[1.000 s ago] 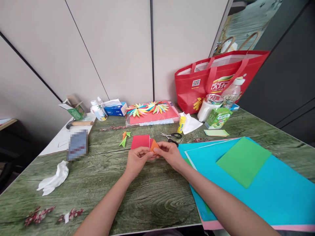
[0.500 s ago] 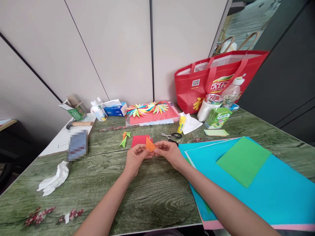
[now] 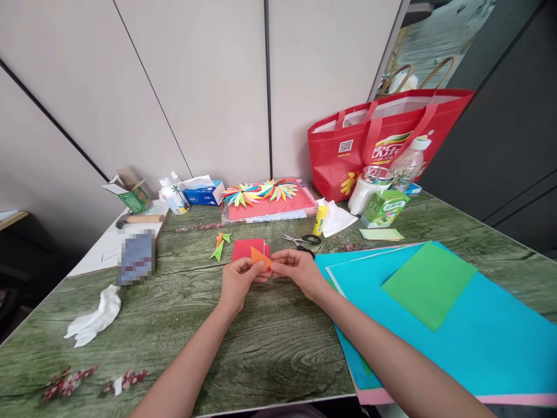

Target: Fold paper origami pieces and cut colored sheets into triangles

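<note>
A small folded piece of orange paper (image 3: 259, 257), triangular in outline, is pinched between both hands above the table. My left hand (image 3: 240, 283) grips its left and lower side with thumb and fingers. At its right corner, the thumb and fingertips of my right hand (image 3: 298, 271) close on it. Just behind the paper lies a stack of red paper squares (image 3: 243, 248), partly hidden by my fingers. To the left of that stack are folded green and orange paper pieces (image 3: 217, 251).
Scissors (image 3: 304, 239) and a yellow glue stick (image 3: 320, 219) are behind my right hand. Blue paper sheets (image 3: 487, 342) with a green square (image 3: 430, 284) cover the right side. Two paper pinwheel shapes (image 3: 278, 190), a red bag (image 3: 337, 157) and a crumpled tissue (image 3: 98, 319) surround the workspace.
The orange paper has tilted, its point now leaning left instead of upward, and it has shifted slightly left. Both hands keep nearly the same place.
</note>
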The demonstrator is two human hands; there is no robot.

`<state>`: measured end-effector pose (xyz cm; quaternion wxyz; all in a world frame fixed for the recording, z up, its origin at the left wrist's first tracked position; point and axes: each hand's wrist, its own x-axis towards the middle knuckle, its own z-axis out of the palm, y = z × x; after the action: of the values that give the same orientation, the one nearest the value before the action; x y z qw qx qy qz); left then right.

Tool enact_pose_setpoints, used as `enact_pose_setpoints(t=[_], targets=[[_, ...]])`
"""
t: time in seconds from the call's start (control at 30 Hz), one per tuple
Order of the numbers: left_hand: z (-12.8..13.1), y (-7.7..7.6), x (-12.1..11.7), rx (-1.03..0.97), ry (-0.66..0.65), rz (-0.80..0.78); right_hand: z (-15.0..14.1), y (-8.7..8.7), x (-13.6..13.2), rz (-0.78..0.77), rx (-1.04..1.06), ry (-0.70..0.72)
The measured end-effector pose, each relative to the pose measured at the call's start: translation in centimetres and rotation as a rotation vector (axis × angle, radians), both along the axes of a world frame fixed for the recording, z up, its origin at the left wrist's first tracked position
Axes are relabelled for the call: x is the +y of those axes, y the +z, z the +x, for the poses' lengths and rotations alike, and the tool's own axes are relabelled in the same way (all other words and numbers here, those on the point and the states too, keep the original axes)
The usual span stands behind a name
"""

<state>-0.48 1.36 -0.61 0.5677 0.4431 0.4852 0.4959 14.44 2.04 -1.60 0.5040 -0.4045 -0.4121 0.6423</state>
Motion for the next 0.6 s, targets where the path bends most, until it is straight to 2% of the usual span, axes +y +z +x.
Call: enact_pose_setpoints(t=[0.33,0.5,0.6], targets=[[-0.29,-0.20,0.21,-0.045,-0.032,-0.064,0.24,-0.11,0.04,0.090,-0.051,-0.004],[-0.11,-0.17,0.16,0.020,-0.042,0.013,0.01,-0.42,0.02,0.050,-0.023,0.087],[0.02,-0.08,0.02,0.067,-0.090,0.052,-0.02,-0.61,0.10,0.017,-0.017,0.088]])
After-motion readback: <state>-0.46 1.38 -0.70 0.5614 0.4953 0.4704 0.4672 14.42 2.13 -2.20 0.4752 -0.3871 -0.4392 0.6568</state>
